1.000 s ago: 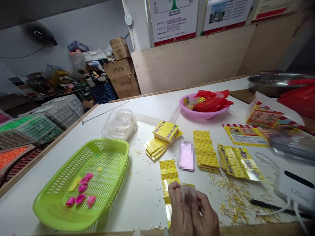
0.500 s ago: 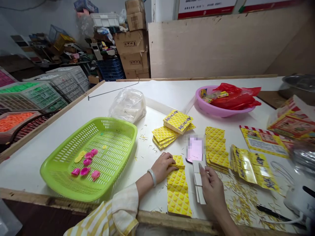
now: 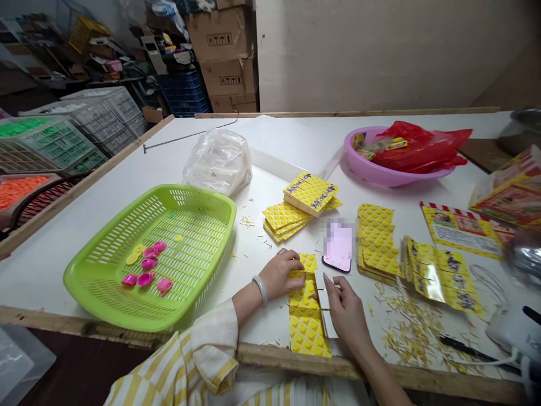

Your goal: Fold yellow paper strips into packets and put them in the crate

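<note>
My left hand (image 3: 282, 275), with a pale bangle on its wrist, lies with curled fingers on the upper part of a yellow quilted-pattern card strip (image 3: 309, 332) near the table's front edge. Pinched in my right hand (image 3: 347, 309) is a slotted card strip (image 3: 329, 326), its white side showing, standing on edge along the yellow strip's right side. Part of it is hidden by my fingers. Beyond my hands lies a phone (image 3: 338, 248) with a lit screen. Stacked yellow cards (image 3: 310, 193) sit behind, and another pile of yellow cards (image 3: 376, 242) is right of the phone.
A green basket (image 3: 80, 276) with pink cups and yellow discs stands at left, a plastic bag (image 3: 217, 160) behind it. A pink basin (image 3: 380, 175) holds red plastic. Thin yellow scraps (image 3: 408, 324), a black pen-like tool (image 3: 465, 347) and a white device (image 3: 513, 327) lie at right.
My right hand has moved left, bringing the white-sided card strip against the yellow strip. My left hand stays on the yellow strip. The view has tilted downward.
</note>
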A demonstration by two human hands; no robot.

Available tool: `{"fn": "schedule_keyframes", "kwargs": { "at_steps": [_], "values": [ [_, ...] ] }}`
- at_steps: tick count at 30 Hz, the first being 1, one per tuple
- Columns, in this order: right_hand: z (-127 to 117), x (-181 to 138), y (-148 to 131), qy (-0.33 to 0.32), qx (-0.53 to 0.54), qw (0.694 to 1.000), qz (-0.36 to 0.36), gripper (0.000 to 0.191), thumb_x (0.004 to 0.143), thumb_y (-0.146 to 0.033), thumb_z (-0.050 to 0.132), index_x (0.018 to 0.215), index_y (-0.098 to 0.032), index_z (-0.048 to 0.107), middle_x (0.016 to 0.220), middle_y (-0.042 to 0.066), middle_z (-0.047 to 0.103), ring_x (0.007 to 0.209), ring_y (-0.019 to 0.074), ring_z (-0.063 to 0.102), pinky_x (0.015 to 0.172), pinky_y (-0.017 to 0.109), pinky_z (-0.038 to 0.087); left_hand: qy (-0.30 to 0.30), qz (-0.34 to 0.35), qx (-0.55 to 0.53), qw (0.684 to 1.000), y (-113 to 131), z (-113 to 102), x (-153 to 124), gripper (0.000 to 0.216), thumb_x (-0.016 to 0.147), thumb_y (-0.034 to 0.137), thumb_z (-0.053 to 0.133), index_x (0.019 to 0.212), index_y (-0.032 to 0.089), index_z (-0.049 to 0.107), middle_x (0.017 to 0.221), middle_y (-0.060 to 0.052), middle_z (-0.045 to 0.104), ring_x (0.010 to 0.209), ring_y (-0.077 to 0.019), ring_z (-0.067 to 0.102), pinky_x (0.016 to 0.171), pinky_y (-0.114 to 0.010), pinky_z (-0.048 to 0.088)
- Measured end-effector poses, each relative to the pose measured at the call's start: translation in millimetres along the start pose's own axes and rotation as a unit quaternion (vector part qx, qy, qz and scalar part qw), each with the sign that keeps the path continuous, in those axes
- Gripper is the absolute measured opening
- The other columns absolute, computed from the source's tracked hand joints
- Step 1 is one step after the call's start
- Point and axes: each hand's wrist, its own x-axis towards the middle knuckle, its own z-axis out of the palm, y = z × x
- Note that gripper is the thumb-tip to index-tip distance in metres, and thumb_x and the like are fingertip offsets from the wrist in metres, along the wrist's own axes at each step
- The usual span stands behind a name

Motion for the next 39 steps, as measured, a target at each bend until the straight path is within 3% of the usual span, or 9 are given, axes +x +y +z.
{"fn": "schedule_keyframes", "kwargs": {
  "at_steps": [14, 17, 21, 27, 31, 34, 37, 39],
  "values": [
    [5, 1, -1, 0.014, -0.033, 0.999, -0.032, 0.034, 0.09, -0.052, 0.037, 0.073, -0.023, 0.042, 0.044, -0.009, 0.037, 0.039, 0.0121, 0.034, 0.044, 0.024, 0.024, 0.011, -0.015, -0.005, 1.0, 4, 1, -3, 0.023, 0.087, 0.021, 0.049, 0.086, 0.016, 0.071, 0.097, -0.009, 0.062, 0.092, -0.0199, 0.053, 0.088, -0.035, 0.044],
    [6, 2, 1, 0.016, -0.035, 0.999, -0.038, 0.034, 0.09, -0.052, 0.035, 0.074, -0.023, 0.042, 0.042, -0.009, 0.036, 0.039, 0.0125, 0.034, 0.045, 0.024, 0.025, 0.023, -0.042, -0.016, 0.999, 6, 0, -4, 0.03, 0.09, 0.021, 0.043, 0.081, 0.018, 0.071, 0.095, -0.007, 0.062, 0.091, -0.0184, 0.053, 0.086, -0.034, 0.044],
    [7, 2, 2, 0.018, -0.034, 0.998, -0.042, 0.036, 0.09, -0.054, 0.034, 0.072, -0.024, 0.041, 0.041, -0.008, 0.036, 0.038, 0.0126, 0.034, 0.045, 0.024, 0.024, 0.05, -0.103, -0.018, 0.993, 8, 4, 1, 0.021, 0.086, 0.029, 0.055, 0.076, 0.018, 0.07, 0.089, -0.006, 0.061, 0.088, -0.0187, 0.055, 0.082, -0.033, 0.044],
    [8, 3, 3, 0.017, -0.032, 0.998, -0.043, 0.037, 0.089, -0.056, 0.033, 0.072, -0.024, 0.04, 0.042, -0.008, 0.037, 0.04, 0.0132, 0.035, 0.046, 0.025, 0.024, 0.057, -0.171, 0.002, 0.984, 14, 12, 13, 0.026, 0.084, 0.025, 0.055, 0.059, 0.018, 0.056, 0.074, -0.004, 0.06, 0.078, -0.0185, 0.056, 0.079, -0.034, 0.044],
    [7, 4, 4, 0.015, -0.03, 0.998, -0.046, 0.034, 0.09, -0.053, 0.034, 0.072, -0.024, 0.041, 0.042, -0.008, 0.036, 0.04, 0.0131, 0.034, 0.047, 0.025, 0.024, 0.082, -0.215, -0.002, 0.973, 6, 7, 17, 0.027, 0.094, 0.028, 0.038, 0.076, 0.019, 0.056, 0.072, -0.003, 0.064, 0.069, -0.0169, 0.06, 0.07, -0.032, 0.046],
    [7, 3, 5, 0.014, -0.018, 0.999, -0.046, 0.033, 0.09, -0.051, 0.035, 0.072, -0.024, 0.04, 0.042, -0.009, 0.033, 0.04, 0.0123, 0.032, 0.046, 0.025, 0.022, 0.098, -0.237, -0.01, 0.967, -4, -13, 13, 0.028, 0.095, 0.02, 0.027, 0.101, 0.018, 0.054, 0.077, -0.003, 0.068, 0.064, -0.0149, 0.063, 0.067, -0.03, 0.049],
    [6, 1, 6, 0.009, 0.004, 0.999, -0.046, 0.032, 0.09, -0.05, 0.037, 0.072, -0.024, 0.04, 0.044, -0.009, 0.033, 0.04, 0.0115, 0.03, 0.046, 0.025, 0.022, 0.143, -0.211, 0.032, 0.967, 2, -33, -3, 0.041, 0.088, 0.011, 0.032, 0.128, 0.016, 0.042, 0.108, -0.011, 0.065, 0.098, -0.0212, 0.062, 0.088, -0.041, 0.048],
    [6, 1, 6, 0.009, 0.011, 0.999, -0.047, 0.031, 0.09, -0.05, 0.037, 0.073, -0.024, 0.04, 0.044, -0.009, 0.033, 0.04, 0.0115, 0.031, 0.046, 0.024, 0.022, 0.147, -0.148, 0.063, 0.976, 18, -36, -21, 0.044, 0.087, 0.011, 0.036, 0.13, 0.016, 0.042, 0.12, -0.013, 0.059, 0.115, -0.0238, 0.053, 0.099, -0.045, 0.042]
  ]
}}
